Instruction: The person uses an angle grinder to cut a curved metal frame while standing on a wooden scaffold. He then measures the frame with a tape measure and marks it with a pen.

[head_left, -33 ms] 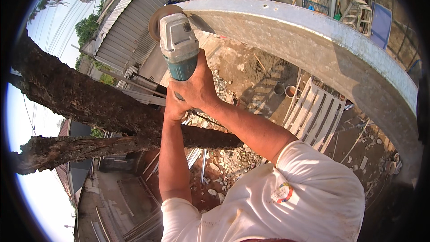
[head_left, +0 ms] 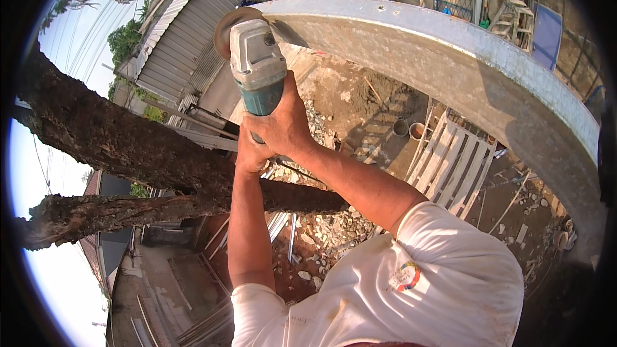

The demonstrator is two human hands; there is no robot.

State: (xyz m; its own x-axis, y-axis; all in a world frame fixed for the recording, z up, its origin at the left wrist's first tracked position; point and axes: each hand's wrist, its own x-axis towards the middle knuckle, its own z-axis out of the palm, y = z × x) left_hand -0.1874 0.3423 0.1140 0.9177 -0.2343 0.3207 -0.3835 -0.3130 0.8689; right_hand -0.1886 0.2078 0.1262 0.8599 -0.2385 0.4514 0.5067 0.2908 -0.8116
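Two hands, one grinder, at the beam's left end

We hold the grinder (head_left: pixel 258 54) far out in front of us, with both hands closed on it. Our right hand (head_left: pixel 290 122) wraps the teal body from the right; our left hand (head_left: pixel 250 154) grips just nearer to us, by the rear end, touching the right. Most fingers are hidden, so we cannot tell where each one presses. The double grip most likely shares the weight and checks any twist, as the tool is so far from our body. Held from behind like this, it probably also keeps our skin clear of the disc (head_left: pixel 222 32).

The grinder lies directly beyond both hands, its grey head farthest from us and leaning a little left. The disc sits at the far left of that head, right by the left end of the beam (head_left: pixel 379 29); whether they touch, or whether the disc is turning, we cannot tell.

From there the beam sweeps right and nearer. A rough trunk (head_left: pixel 116 128) crosses on our left. Rubble (head_left: pixel 312 244) lies between and beyond our forearms, and two buckets (head_left: pixel 416 131) stand to the right, beside a slatted rack (head_left: pixel 450 157).
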